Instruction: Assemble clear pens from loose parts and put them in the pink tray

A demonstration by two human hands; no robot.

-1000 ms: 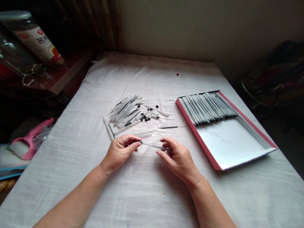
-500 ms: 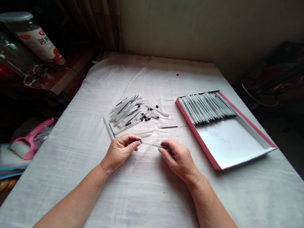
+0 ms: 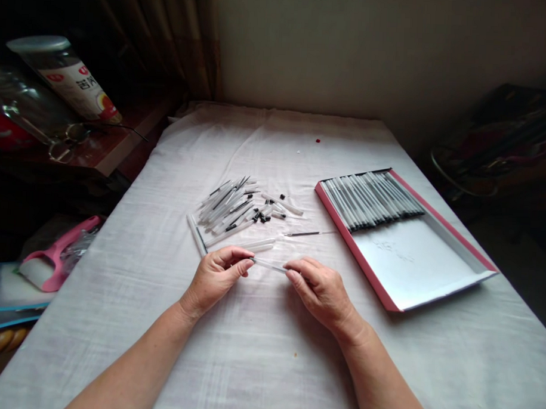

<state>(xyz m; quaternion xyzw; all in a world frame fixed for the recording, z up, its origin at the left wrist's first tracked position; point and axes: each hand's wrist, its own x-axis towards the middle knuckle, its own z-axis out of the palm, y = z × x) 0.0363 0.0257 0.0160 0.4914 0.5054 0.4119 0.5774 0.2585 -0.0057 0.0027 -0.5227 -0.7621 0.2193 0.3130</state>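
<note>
- The cloth (image 3: 249, 371) runs to the wall (image 3: 305, 56) at the far side; its left edge passes close to a dark red shelf (image 3: 123, 145).
- Open room: a broad stretch of cloth lies between the forearms, and another beyond the pile (image 3: 228, 209) toward the far edge.
- The box (image 3: 432, 264) stands right of the hands, its low wall well apart from the right hand (image 3: 321, 290); its near half shows bare floor.
- Left hand (image 3: 219, 280): thumb and forefinger pinch one end of a pen (image 3: 269, 264).
- Right hand: fingers curled, thumb and forefinger closed on the pen's other end.
- The pen, a slim translucent tube, spans the gap between the hands.
- Materials: wrinkled pale fabric; pink-sided card box with a row of dark-ended pens (image 3: 374, 199); cloudy plastic tubes heaped beside stubby black caps (image 3: 264, 218).
</note>
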